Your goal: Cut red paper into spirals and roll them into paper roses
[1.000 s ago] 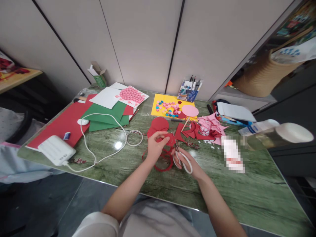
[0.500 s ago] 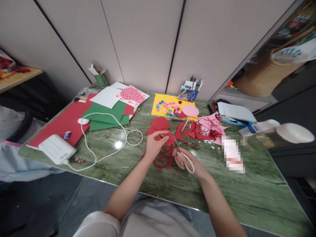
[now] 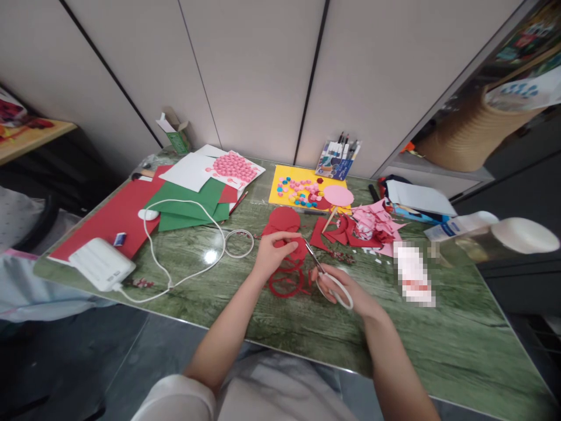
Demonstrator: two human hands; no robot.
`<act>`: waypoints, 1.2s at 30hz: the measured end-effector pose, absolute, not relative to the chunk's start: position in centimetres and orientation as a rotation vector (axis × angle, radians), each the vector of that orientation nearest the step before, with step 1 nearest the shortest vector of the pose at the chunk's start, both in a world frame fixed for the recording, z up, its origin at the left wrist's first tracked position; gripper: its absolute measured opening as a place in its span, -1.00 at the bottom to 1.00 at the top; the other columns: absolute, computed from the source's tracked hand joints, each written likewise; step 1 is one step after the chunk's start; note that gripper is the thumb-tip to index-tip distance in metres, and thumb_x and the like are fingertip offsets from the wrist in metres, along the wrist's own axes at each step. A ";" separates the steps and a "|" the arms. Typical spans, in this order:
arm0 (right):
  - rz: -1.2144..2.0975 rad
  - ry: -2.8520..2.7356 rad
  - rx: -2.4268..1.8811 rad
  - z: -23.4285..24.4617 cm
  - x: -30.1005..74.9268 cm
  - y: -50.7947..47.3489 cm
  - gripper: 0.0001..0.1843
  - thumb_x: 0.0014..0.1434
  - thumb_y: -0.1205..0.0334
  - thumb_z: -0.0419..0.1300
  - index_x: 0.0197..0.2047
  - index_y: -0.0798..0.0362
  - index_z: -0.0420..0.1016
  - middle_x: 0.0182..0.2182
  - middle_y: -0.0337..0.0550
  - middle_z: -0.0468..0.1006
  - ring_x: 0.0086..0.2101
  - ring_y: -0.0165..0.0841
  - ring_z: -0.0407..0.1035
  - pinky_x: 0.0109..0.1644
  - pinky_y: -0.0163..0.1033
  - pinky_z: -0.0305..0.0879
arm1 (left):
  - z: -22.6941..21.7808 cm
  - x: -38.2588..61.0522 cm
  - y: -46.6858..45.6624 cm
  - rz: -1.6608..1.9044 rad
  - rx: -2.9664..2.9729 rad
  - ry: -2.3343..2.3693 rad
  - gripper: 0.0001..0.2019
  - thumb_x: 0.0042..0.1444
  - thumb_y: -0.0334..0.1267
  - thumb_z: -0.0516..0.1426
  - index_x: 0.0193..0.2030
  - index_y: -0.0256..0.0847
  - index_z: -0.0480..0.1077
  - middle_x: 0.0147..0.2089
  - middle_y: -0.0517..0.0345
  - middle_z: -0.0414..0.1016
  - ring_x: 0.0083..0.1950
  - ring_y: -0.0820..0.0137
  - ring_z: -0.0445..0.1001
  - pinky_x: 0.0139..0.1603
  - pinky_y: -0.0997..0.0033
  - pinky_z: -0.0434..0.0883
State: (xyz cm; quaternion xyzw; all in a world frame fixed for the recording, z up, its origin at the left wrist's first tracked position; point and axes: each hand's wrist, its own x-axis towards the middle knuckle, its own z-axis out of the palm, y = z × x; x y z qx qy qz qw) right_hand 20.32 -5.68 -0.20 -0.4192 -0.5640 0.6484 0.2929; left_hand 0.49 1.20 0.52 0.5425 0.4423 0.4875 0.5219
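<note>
Red paper disc (image 3: 293, 250) hangs just over the green table (image 3: 438, 339), spiral strip (image 3: 287, 283) trailing down onto it; left hand (image 3: 272, 254) pinches the disc tight; right hand (image 3: 346, 289) has its fingers closed through the white loops of the scissors (image 3: 326, 278), blades at the disc's edge. Pink scraps (image 3: 372, 225) lie just behind.

red paper (image 3: 293, 250) | white-handled scissors (image 3: 333, 285) | green marbled table (image 3: 438, 339)

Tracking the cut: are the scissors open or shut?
Nearly shut, it seems: the scissors in the right hand show blades as one thin line; too small for certainty.
</note>
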 end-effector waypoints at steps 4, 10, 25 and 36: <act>1.739 -1.578 -1.147 0.2 21.0 -5.7 -0.66 0.22 -0.05 -0.01 -0.20 0.07 0.34 -0.59 -0.35 0.18 -0.63 -0.53 0.04 -0.58 -0.36 -0.04 | 0.8 0.0 1.4 1.096 1.343 1.024 -0.76 -0.09 -0.26 0.22 -0.23 -0.23 0.54 -0.36 0.10 0.54 -0.35 0.40 0.44 -0.27 0.44 0.34; 1.762 -1.716 -1.171 1.1 21.8 -5.7 -0.67 0.23 -0.03 -0.02 -0.20 0.06 0.34 -0.58 -0.35 0.16 -0.62 -0.52 0.04 -0.60 -0.37 -0.05 | 1.5 -0.8 1.6 0.969 1.422 0.970 -0.80 -0.09 -0.30 0.21 -0.27 -0.20 0.55 -0.24 0.05 0.58 -0.19 0.29 0.49 -0.09 0.34 0.34; 1.866 -1.793 -1.203 1.6 22.7 -5.8 -0.66 0.22 -0.05 -0.02 -0.23 0.06 0.32 -0.57 -0.37 0.11 -0.62 -0.53 -0.01 -0.59 -0.39 -0.03 | 2.0 -1.9 1.8 0.700 1.507 0.909 -0.76 -0.09 -0.26 0.21 -0.24 -0.26 0.54 -0.38 0.12 0.52 -0.36 0.43 0.40 -0.32 0.48 0.28; 1.855 -1.878 -1.261 1.7 22.9 -5.8 -0.67 0.22 -0.05 -0.02 -0.27 0.05 0.32 -0.52 -0.33 0.17 -0.60 -0.55 0.03 -0.60 -0.41 -0.01 | 2.1 -2.1 1.9 0.654 1.554 0.866 -0.78 -0.09 -0.27 0.21 -0.26 -0.24 0.55 -0.37 0.11 0.54 -0.35 0.41 0.43 -0.29 0.46 0.30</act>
